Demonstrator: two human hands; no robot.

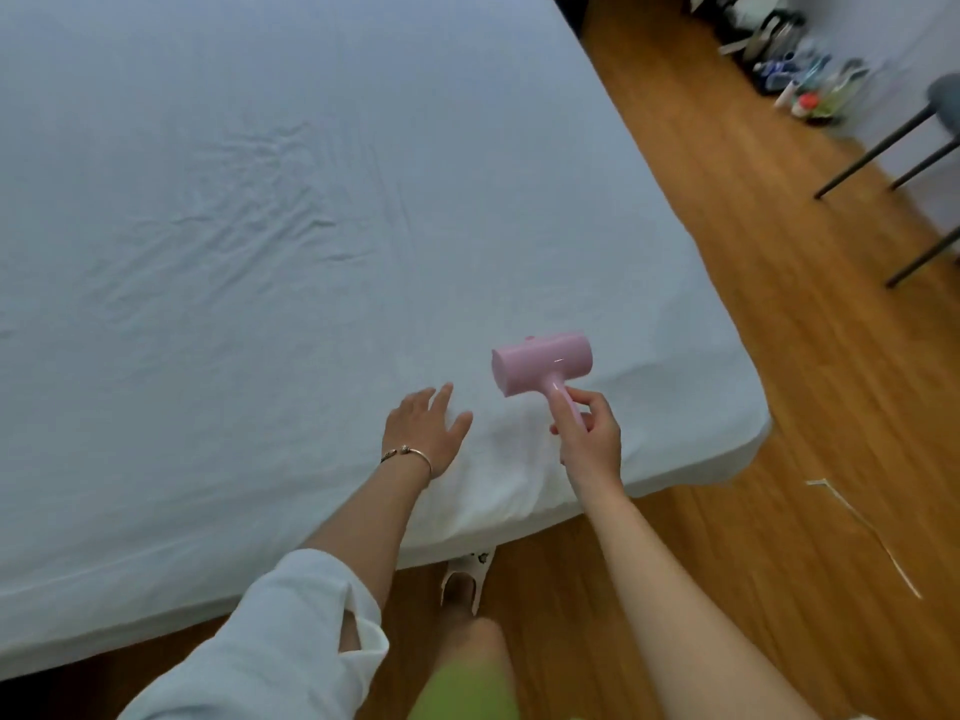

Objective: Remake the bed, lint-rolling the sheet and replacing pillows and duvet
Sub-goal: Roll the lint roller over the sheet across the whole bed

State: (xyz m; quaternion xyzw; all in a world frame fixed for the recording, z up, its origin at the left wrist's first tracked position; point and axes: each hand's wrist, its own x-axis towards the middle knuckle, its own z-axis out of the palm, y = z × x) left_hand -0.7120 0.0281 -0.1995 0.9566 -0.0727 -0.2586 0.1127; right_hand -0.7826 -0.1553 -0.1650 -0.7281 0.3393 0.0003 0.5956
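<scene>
A pale blue fitted sheet covers the bed and shows fine wrinkles across its middle. My right hand grips the handle of a pink lint roller, whose covered head sits over the sheet near the bed's near right corner. My left hand lies flat on the sheet just left of the roller, fingers straight and spread, a thin bracelet on the wrist. No pillows or duvet are in view.
Wooden floor runs along the bed's right side and foot. A slippered foot stands at the bed's edge. Dark chair legs and a cluster of bottles and bags stand by the far right wall. A thin pale strip lies on the floor.
</scene>
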